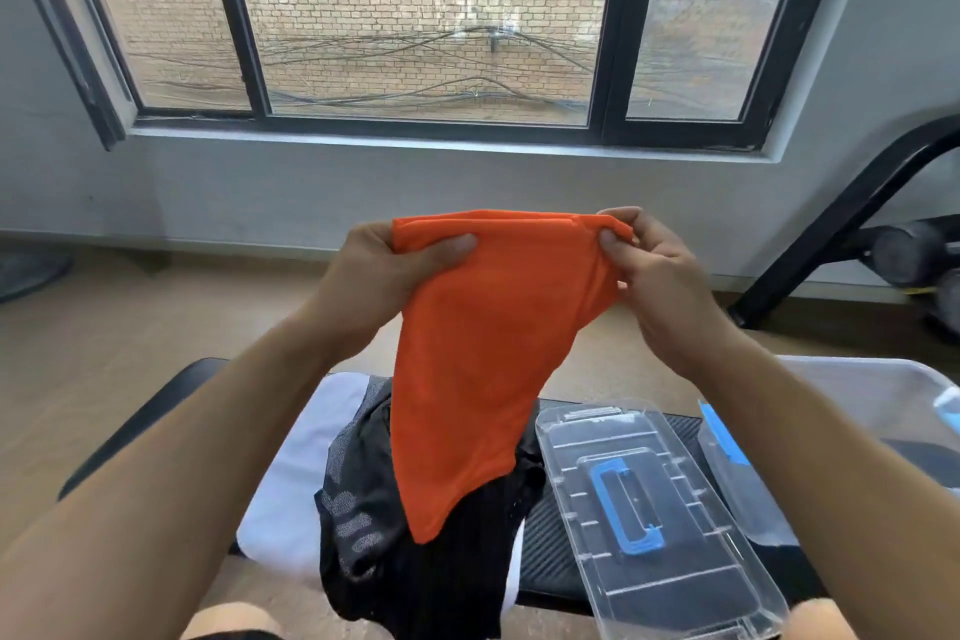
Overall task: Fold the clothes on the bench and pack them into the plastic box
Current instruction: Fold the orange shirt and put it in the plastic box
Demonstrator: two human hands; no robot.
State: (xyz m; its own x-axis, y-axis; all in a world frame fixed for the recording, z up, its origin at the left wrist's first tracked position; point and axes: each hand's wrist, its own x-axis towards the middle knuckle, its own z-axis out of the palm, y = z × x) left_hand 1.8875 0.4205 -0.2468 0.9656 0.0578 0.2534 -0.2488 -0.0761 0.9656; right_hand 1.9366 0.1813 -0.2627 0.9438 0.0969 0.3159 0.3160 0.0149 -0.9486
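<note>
**Orange garment held up above the bench**

The left hand point(387, 260) pinches the top left corner of the orange garment point(478, 359) (smooth, hanging to a point); the right hand point(649, 265) pinches the other corner, above the black bench point(597, 572).

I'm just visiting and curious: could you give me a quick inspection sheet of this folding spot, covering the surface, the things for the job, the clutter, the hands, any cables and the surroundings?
Surface: black padded bench, mostly covered by clothes and the lid.
Job's things: orange garment held up in the air; black garment and white garment heaped on the bench; clear plastic box at the right; its clear lid with blue handle lying flat on the bench.
Clutter: nothing seen.
Hands: left hand and right hand each pinch a top corner of the orange garment.
Cables: many run along the brick wall outside the window.
Surroundings: grey wall, brown floor, black exercise frame at right.
</note>
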